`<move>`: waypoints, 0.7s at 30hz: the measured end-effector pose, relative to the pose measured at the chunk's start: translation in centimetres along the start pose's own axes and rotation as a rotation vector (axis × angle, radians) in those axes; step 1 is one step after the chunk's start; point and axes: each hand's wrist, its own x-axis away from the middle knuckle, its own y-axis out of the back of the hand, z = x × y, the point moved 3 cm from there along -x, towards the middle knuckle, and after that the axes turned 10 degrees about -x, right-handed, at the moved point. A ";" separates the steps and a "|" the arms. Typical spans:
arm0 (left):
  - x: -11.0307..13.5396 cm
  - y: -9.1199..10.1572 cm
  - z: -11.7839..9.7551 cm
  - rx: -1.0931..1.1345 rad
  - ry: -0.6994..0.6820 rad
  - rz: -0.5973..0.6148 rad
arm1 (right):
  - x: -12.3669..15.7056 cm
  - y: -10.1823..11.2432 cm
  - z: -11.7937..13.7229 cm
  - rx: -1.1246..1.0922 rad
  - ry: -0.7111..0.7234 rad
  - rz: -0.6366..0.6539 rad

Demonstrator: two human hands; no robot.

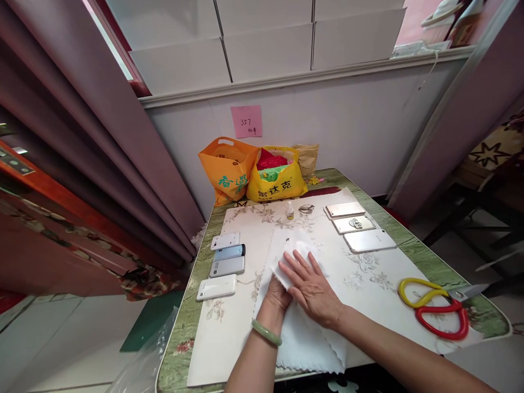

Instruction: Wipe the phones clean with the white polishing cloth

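Head view: step in hand, by appearance, rubbing or smoothing with a white cloth (305,341), which lies on the bench (186,322) beneath the right hand (313,289); that hand rests flat, fingers slightly spread, gripping nothing, and the left hand (279,295) curls under a fold, fingertips hidden, grip undeterminable. Next move seems to call for even pressure. Cloth: plain, bright, scallop-edged, small dark mark (287,239) just beyond the right hand, its surface unclear in glare.

right hand (314,289) (fingers (315,264) splayed) over left hand (277,296)
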 end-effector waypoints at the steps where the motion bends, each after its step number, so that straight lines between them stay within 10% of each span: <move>1: -0.1 0.1 0.2 -0.013 0.013 0.001 | 0.3 0.1 0.3 0.011 0.027 0.029; 9: 0.6 -1.9 -0.6 -0.046 -0.016 0.017 | -3.6 1.8 -1.9 -0.124 -0.222 -0.098; 16: 0.9 -2.5 -0.9 -0.045 -0.010 -0.026 | -4.9 1.3 -5.7 -0.866 -0.354 -0.330; 21: 1.0 -2.6 -0.9 -0.083 -0.001 -0.054 | -4.7 0.2 -7.2 -1.258 -0.437 -0.245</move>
